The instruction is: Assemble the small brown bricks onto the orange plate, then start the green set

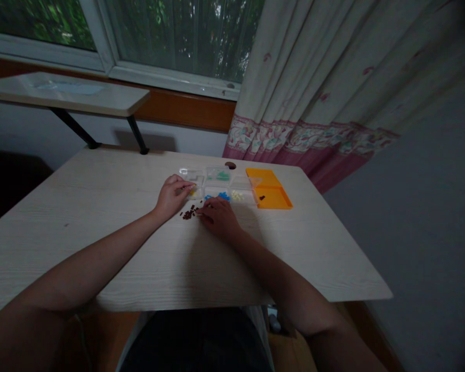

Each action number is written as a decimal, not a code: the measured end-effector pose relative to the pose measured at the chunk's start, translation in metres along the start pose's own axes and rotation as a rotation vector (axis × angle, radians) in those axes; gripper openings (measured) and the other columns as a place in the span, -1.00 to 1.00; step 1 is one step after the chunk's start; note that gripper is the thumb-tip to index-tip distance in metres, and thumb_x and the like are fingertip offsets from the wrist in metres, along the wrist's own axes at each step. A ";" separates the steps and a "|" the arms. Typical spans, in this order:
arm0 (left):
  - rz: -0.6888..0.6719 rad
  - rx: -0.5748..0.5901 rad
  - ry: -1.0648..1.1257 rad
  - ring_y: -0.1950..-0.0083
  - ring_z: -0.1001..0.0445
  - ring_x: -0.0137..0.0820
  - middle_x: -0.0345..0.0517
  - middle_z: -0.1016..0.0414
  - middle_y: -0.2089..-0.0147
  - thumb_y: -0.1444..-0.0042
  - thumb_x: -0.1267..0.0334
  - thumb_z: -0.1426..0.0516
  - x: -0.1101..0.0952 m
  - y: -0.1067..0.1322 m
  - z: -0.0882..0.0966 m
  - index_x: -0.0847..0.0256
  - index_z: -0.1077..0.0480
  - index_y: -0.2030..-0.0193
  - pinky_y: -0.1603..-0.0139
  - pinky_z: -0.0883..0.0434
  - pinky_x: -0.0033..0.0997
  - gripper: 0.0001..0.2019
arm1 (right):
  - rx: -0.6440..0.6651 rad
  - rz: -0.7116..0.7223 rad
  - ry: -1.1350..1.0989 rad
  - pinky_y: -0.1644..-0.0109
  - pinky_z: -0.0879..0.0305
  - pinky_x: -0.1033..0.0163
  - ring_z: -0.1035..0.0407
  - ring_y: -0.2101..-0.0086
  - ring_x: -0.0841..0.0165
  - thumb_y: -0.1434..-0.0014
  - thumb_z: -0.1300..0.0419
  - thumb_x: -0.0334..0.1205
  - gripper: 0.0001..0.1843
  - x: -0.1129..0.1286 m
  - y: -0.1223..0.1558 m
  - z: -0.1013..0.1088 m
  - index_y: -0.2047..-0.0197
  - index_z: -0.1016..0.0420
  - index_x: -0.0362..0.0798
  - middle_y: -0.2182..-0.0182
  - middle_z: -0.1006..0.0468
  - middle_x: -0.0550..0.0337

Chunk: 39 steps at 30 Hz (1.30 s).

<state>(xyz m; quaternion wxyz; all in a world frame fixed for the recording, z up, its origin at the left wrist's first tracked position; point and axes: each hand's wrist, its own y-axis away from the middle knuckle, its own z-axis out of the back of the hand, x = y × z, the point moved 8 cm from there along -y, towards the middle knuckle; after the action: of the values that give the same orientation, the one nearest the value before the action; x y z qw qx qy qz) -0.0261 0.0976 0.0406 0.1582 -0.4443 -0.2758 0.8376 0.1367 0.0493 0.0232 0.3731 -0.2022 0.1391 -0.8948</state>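
Over the left end of a clear plastic compartment box (204, 188), my left hand (171, 197) has thumb and forefinger closed in a pinch. What sits between them is too small to make out; small yellow pieces (194, 192) lie in the compartment just below. My right hand (220, 218) is in front of the box, fingertips drawn together at a loose pile of small dark brown pieces (188, 214) on the table, seemingly on one of them. Its fingers partly cover the blue pieces (223, 196) in the middle front compartment.
Cream pieces (237, 196) and green pieces (223, 176) fill other compartments. On the right is an orange tray (274, 202) holding a few brown pieces (262, 198). Behind the box is a round hole (230, 165) in the table (112, 217). A raised shelf (112, 101) stands back left; a curtain (290, 103) hangs behind.
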 end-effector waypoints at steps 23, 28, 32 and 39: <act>0.020 0.005 -0.022 0.25 -0.38 -0.35 -0.13 -0.38 0.35 -0.17 0.15 -0.19 0.005 0.000 -0.003 0.14 -0.60 0.23 0.21 -0.35 -0.30 -0.82 | -0.020 -0.051 -0.099 -0.12 -0.15 0.09 -0.32 0.07 0.25 -0.21 -0.23 -0.21 -0.84 -0.007 -0.003 0.002 0.18 -0.64 0.03 0.13 -0.50 0.08; 0.019 0.013 -0.014 0.25 -0.38 -0.35 -0.13 -0.38 0.35 -0.18 0.16 -0.18 0.002 0.000 -0.003 0.13 -0.60 0.22 0.22 -0.35 -0.30 -0.83 | -0.027 -0.083 -0.113 -0.08 -0.17 0.11 -0.31 0.08 0.25 -0.19 -0.26 -0.20 -0.84 -0.009 -0.002 0.003 0.17 -0.63 0.03 0.13 -0.49 0.08; 0.023 0.014 -0.008 0.25 -0.38 -0.35 -0.13 -0.38 0.35 -0.18 0.17 -0.18 0.004 0.000 -0.003 0.13 -0.60 0.22 0.22 -0.35 -0.30 -0.83 | -0.008 -0.083 -0.068 -0.08 -0.17 0.10 -0.30 0.07 0.23 -0.20 -0.25 -0.20 -0.84 -0.005 -0.002 0.005 0.17 -0.63 0.02 0.13 -0.49 0.08; 0.054 0.010 -0.024 0.25 -0.38 -0.36 -0.14 -0.38 0.35 -0.17 0.16 -0.20 0.011 0.000 -0.004 0.14 -0.60 0.22 0.20 -0.35 -0.31 -0.83 | -0.009 -0.064 -0.017 -0.10 -0.14 0.09 -0.29 0.07 0.23 -0.24 -0.20 -0.19 -0.84 -0.001 -0.002 0.008 0.20 -0.62 0.01 0.13 -0.50 0.08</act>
<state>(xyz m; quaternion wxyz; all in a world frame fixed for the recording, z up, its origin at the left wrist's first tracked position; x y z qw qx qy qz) -0.0289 0.1048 0.0311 0.1345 -0.4406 -0.2614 0.8482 0.1399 0.0507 0.0313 0.3446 -0.2156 0.1336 -0.9038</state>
